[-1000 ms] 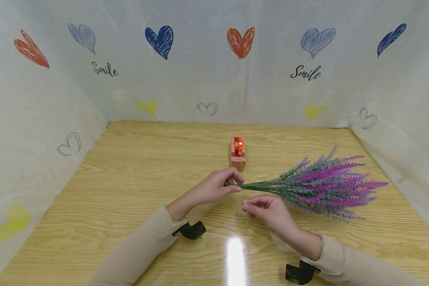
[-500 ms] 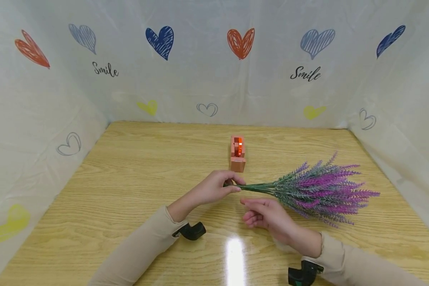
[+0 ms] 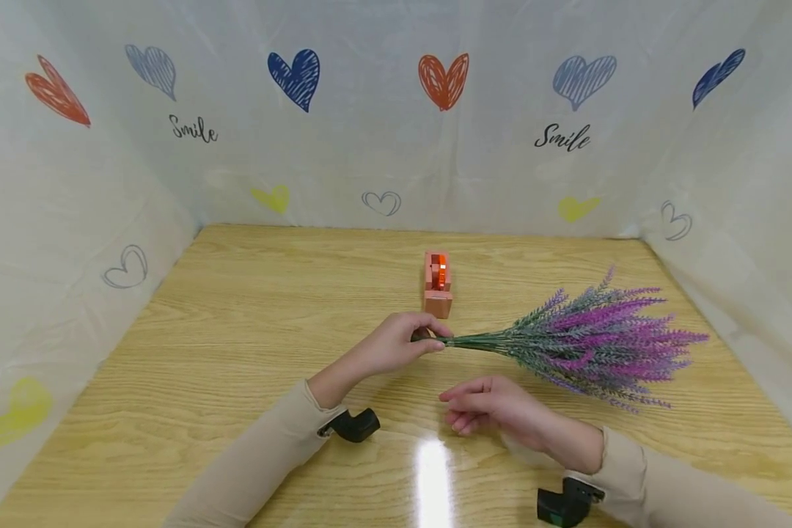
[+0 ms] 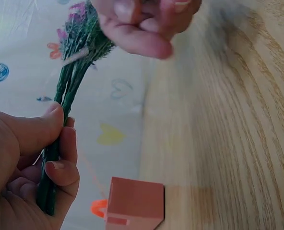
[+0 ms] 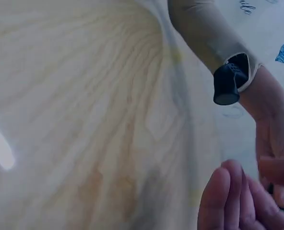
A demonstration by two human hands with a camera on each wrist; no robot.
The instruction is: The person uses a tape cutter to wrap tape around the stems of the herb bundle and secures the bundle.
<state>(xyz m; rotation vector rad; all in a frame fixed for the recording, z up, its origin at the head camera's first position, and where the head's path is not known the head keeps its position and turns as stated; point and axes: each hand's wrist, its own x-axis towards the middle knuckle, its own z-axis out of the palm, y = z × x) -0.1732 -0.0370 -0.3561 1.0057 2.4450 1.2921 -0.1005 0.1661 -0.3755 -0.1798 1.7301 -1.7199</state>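
Item 1. Bouquet of artificial sprays (image 3: 607, 341), purple and violet heads on green stems (image 3: 478, 342). Location: on the person's side of the tape dispenser (image 3: 438, 304), extending well to the dispenser's right, over the desk (image 3: 270, 293); contact with the wood cannot be judged. Long axis: crosswise and nearly level in the head view; heads point right, away from the dispenser, stem ends left. In the left wrist view the stems slant upward, with the heads cropped by the upper edge. A pale strip (image 4: 76, 56) lies across the bouquet there; its material is unclear. The right wrist view gives only a dark green sliver at its lower right.

Item 2. Left hand (image 3: 399, 342), just on the person's side of the dispenser. Grip: closed round the stems near their ends, thumb against fingers. In the head view the fingers hide part of the gripped section.

Item 3. Right hand (image 3: 495, 407), farther toward the person than the dispenser and to its right, apart from the stems. Grip: slack, fingers loosely bent. Blurred and cropped at top in the left wrist view; cut off at bottom in the right.

Item 4. Dispenser, salmon pink, orange roll (image 3: 442, 271) within; lower part cropped in the left wrist view.
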